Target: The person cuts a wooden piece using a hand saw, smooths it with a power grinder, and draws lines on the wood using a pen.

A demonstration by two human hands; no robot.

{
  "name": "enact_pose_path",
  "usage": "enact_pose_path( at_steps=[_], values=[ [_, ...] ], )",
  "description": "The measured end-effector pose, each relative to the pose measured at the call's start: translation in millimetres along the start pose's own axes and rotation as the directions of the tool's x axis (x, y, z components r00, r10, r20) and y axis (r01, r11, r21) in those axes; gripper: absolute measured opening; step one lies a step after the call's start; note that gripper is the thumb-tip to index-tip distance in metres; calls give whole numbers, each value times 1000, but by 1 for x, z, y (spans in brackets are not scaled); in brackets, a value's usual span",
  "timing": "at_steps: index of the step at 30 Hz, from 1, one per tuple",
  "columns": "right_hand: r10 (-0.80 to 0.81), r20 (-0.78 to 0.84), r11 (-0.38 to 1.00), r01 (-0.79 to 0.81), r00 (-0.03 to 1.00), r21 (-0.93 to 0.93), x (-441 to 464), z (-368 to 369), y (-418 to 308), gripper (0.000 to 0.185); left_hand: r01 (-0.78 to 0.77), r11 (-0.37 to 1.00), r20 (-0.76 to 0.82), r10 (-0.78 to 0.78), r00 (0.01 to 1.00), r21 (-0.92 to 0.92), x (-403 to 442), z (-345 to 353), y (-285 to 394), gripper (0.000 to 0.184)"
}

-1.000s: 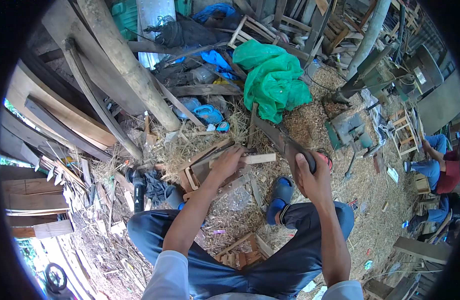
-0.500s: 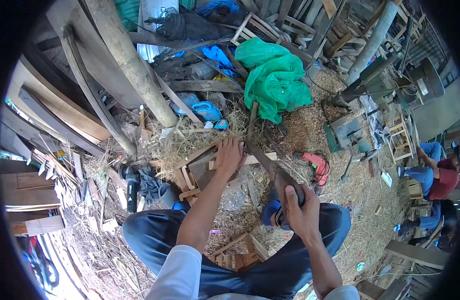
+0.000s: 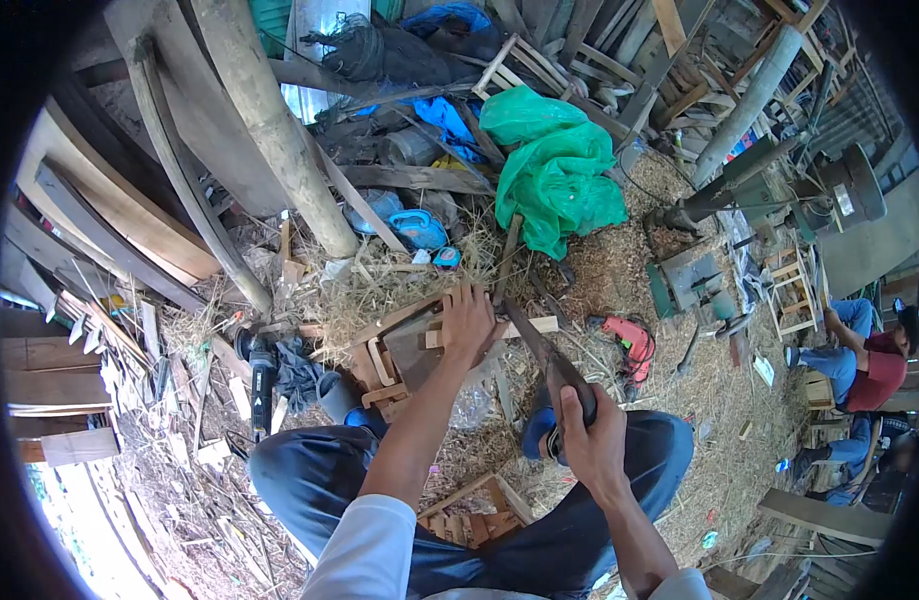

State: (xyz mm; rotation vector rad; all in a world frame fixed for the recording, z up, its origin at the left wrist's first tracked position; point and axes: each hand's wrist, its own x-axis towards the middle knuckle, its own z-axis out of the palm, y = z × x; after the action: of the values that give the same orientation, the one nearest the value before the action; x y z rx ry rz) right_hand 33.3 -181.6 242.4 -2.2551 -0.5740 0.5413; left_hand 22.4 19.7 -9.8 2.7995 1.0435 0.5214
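Grasping a handsaw (image 3: 553, 362) by its handle in the right hand (image 3: 594, 440), reaching with the blade ahead of that hand and across a pale wooden strip (image 3: 546, 325), just right of the left hand (image 3: 467, 322). Covering part of the strip with the left hand, palm down; cannot tell whether gripping or only pressing. Having a wooden frame (image 3: 366, 366) near the left hand's left side and a red power tool (image 3: 635, 348) ahead and right of the right hand.
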Motion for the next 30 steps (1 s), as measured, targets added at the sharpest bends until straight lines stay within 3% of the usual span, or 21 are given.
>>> enact_pose_path(
  at_steps=[2,5,9,11,12,14,15,18,22,24,25,30],
  values=[
    [44,24,998,-45,999,38,-1,0,2,36,64,995,61,-59,996,-72,0,-4,0,26],
    [110,56,987,-116,992,114,-7,-10,-2,38,52,998,-5,-52,999,-37,-5,23,-2,27],
    [107,69,991,-112,992,78,-4,-12,-1,38,87,991,46,-83,996,-105,-5,-12,1,24],
    [61,56,998,-62,997,19,-3,-11,-3,38,-59,943,182,124,975,-326,-11,-33,-7,28],
    [68,63,997,-69,996,28,-3,-11,-2,38,-57,946,193,124,973,-318,-18,-37,-13,28],
    [35,36,993,-39,999,109,2,-11,-2,37,-322,877,287,430,856,-356,-24,-48,-26,33],
    [75,59,988,-83,995,134,3,-13,-2,35,-370,870,218,450,866,-325,-29,-49,-31,38],
    [27,36,999,-28,999,39,1,-16,-4,33,-319,855,238,438,867,-410,-34,-48,-31,42],
    [57,46,995,-60,997,74,-2,-20,-9,33,-339,850,216,449,867,-403,-26,-46,-28,43],
    [1,-8,995,0,1000,96,-4,-21,-10,33,-392,858,192,468,862,-333,-22,-47,-26,43],
    [1,-12,995,0,1000,95,-4,-21,-9,33,-324,865,282,443,851,-383,-18,-49,-25,51],
    [53,30,996,-55,998,75,-1,-16,-1,34,-277,881,287,399,871,-384,-8,-67,-31,40]
  ],
)
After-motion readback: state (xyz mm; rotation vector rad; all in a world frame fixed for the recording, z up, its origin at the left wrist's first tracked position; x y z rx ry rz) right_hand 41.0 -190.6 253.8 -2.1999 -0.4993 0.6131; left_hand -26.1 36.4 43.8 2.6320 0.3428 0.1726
